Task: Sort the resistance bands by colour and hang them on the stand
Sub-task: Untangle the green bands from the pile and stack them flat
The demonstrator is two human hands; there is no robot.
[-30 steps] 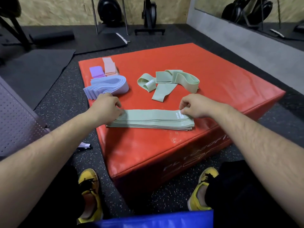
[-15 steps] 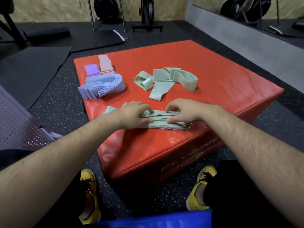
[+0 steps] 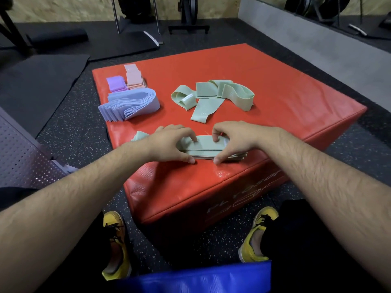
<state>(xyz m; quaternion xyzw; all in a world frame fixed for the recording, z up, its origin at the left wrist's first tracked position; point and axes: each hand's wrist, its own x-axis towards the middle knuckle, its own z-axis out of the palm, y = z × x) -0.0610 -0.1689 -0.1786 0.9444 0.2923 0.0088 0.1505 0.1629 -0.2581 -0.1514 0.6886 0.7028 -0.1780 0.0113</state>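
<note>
Left hand, right hand: fingers curled, pinching flat stack of pale-green rubber bands, near edge of red padded surface. Lilac pile, pink pile, purple pile sorted; tangled green loops loose (nothing hung).

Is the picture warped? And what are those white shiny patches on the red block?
Head view: the wide-angle lens bows the red block; the white patches are glare off its glossy cover; the green band stack is sharp, the gym gear behind dimmer and softer.
</note>
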